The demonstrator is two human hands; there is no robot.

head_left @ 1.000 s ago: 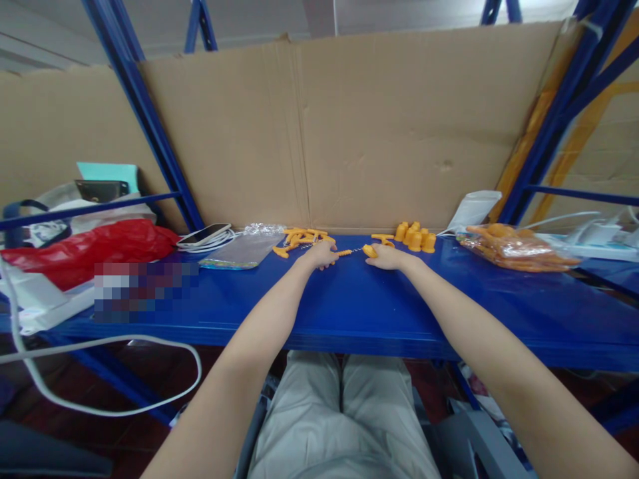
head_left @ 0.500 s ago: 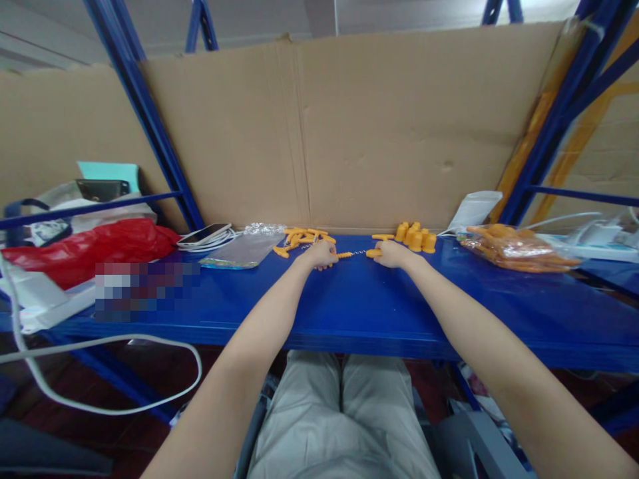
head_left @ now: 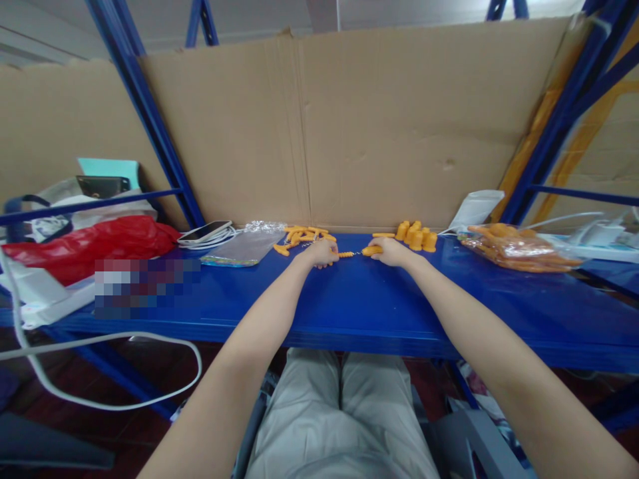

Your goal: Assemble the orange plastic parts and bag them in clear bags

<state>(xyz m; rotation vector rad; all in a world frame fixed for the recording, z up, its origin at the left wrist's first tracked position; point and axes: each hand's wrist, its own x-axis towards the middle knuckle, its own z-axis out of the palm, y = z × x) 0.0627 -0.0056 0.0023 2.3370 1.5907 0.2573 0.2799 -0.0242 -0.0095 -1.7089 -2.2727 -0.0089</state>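
Orange corkscrew [head_left: 345,255], gripped by the left hand [head_left: 323,253] over the bench [head_left: 354,299], shows less spiral [head_left: 356,253] as the right hand [head_left: 393,253] brings its clasped orange piece [head_left: 370,251] closer, bench stretching to its front edge [head_left: 359,340].

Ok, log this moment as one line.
left hand: holds ribbed orange piece | right hand: holds smooth orange piece | between: thin spiral | nearby: upright orange pieces, orange pile

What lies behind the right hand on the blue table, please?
Beyond the right hand, an orange bar shows, with orange cup-shaped pieces to its right. Whatever the hand covers is hidden, including part of the orange piece it holds.
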